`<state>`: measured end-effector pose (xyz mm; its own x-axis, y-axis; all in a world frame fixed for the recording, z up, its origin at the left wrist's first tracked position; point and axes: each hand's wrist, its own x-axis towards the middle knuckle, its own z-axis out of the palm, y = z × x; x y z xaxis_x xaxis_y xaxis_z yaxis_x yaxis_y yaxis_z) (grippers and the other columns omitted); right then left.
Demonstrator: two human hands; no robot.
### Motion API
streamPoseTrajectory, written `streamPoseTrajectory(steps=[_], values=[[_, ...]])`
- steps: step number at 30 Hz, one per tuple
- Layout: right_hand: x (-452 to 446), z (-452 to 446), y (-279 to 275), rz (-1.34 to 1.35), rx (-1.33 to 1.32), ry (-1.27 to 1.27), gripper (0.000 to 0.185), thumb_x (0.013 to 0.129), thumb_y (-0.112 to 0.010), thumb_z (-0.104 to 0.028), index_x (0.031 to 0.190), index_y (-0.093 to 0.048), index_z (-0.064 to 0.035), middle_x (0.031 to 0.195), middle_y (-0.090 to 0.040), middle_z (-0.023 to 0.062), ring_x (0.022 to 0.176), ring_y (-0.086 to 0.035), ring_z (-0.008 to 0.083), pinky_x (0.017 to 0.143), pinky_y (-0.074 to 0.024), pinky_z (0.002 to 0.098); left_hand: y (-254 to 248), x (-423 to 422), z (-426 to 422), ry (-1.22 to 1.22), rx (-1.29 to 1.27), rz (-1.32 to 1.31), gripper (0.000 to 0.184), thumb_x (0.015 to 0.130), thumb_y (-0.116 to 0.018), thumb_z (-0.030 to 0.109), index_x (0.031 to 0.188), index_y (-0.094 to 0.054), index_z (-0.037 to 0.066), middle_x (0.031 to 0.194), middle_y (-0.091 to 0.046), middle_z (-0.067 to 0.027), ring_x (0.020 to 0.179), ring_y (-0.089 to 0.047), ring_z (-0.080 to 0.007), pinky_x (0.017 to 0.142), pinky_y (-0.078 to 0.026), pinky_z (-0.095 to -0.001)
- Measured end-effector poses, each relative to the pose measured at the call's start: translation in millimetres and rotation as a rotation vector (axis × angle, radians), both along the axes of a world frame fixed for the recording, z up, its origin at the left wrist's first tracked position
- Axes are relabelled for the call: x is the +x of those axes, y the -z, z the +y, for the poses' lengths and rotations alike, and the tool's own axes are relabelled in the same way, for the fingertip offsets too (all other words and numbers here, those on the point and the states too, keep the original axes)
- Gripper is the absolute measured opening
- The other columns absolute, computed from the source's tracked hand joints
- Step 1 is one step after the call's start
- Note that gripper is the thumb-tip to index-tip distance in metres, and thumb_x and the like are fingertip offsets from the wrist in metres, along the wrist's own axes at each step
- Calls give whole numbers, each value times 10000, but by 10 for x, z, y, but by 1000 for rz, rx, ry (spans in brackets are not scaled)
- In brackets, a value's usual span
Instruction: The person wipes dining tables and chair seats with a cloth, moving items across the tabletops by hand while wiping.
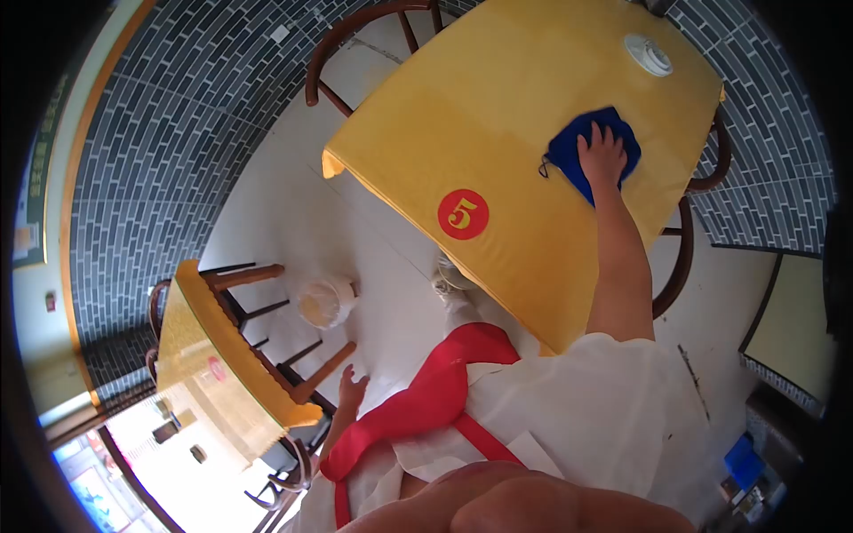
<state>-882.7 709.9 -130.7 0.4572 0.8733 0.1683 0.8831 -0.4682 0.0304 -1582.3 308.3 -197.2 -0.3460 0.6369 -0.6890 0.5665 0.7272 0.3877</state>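
On the yellow tablecloth (426, 115), a dark blue cloth (573, 147) with a small loop at its left corner lies bunched. My right hand (604, 158) rests palm down on this cloth, its fingers spread over it. My right arm stretches across the table from its near edge. Away from the table, my left hand (353, 388) hangs low at my side with its fingers apart and nothing visible in it. A wooden table leg (324, 371) is close to that hand.
A stack of white dishes (649, 56) stands at the table's far end, and a red number 5 sign (463, 214) marks its near side. Wooden chairs (680, 258) surround the table. A lined bin (327, 300) stands on the floor near a second yellow-covered table (222, 355).
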Motion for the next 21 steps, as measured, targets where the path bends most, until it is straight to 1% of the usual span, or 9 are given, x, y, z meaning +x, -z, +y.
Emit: streamPoseTrajectory(steps=[2, 3, 5, 7, 9, 13, 17, 19, 21], values=[[-477, 441, -2, 9, 103, -181, 549, 916, -482, -491, 1366, -477, -176, 1425, -454, 125, 1313, -391, 397, 1017, -342, 549, -248, 65, 536, 97, 40, -70, 691, 773, -699, 205, 1379, -422, 23, 1309, -535, -215, 1246, -501, -315, 973, -457, -401], [-719, 612, 6, 21, 166, -294, 550, 896, -512, -478, 1343, -496, -157, 1401, -478, 128, 1294, -411, 400, 1001, -351, 553, -363, 91, 827, 345, 119, 2, 690, 778, -696, 200, 1379, -416, 8, 1314, -528, -218, 1247, -494, -317, 966, -459, -409], [-1363, 848, -95, 23, 126, -472, 551, 887, -533, -462, 1340, -497, -151, 1394, -482, 128, 1291, -405, 405, 985, -353, 564, -514, 104, 1350, 406, 121, 15, 673, 778, -696, 197, 1363, -429, -1, 1301, -534, -224, 1198, -531, -316, 946, -467, -403], [-2061, 882, -218, 144, 72, -703, 531, 881, -545, -429, 1322, -514, -135, 1402, -467, 131, 1310, -383, 390, 993, -348, 564, -707, 259, 1890, 248, 62, -14, 630, 780, -707, 196, 1335, -462, 26, 1249, -563, -232, 1126, -577, -336, 951, -456, -378], [-2678, 635, -307, 230, 28, -914, 517, 879, -565, -398, 1326, -513, -143, 1407, -464, 111, 1328, -368, 375, 1032, -328, 541, -288, -43, 2226, 228, 157, -35, 612, 802, -685, 189, 1354, -455, 59, 1257, -571, -203, 1165, -560, -340, 965, -452, -386], [-3015, -281, -246, 492, 70, -1162, 437, 877, -587, -320, 1276, -571, -142, 1398, -498, 36, 1337, -395, 287, 1074, -302, 469, -501, 167, 3224, 399, 206, 69, 604, 812, -667, 157, 1367, -443, 68, 1257, -552, -191, 1037, -600, -271, 896, -489, -394], [-2185, -1134, -517, 478, -246, -769, 453, 820, -659, -259, 1258, -571, -182, 1362, -530, 44, 1298, -447, 279, 1018, -381, 451, -602, 316, 4134, 498, 474, 12, 566, 829, -635, 127, 1359, -448, 59, 1252, -544, -176, 1023, -594, -288, 908, -482, -412], [-1358, -1499, -329, 547, 108, -599, 491, 719, -721, -173, 1192, -596, -142, 1287, -564, 130, 1237, -487, 334, 999, -389, 485, -816, 574, 4630, 490, 626, -60, 551, 832, -626, 110, 1350, -450, 50, 1256, -538, -177, 1058, -575, -319, 946, -459, -429], [-824, -1673, -328, 196, 143, -167, 566, 754, -720, -209, 1284, -547, -111, 1372, -478, 183, 1263, -444, 385, 1022, -371, 512, -884, 823, 5113, 727, 820, -7, 543, 824, -632, 104, 1333, -455, 38, 1277, -515, -193, 1127, -524, -355, 992, -420, -440]])
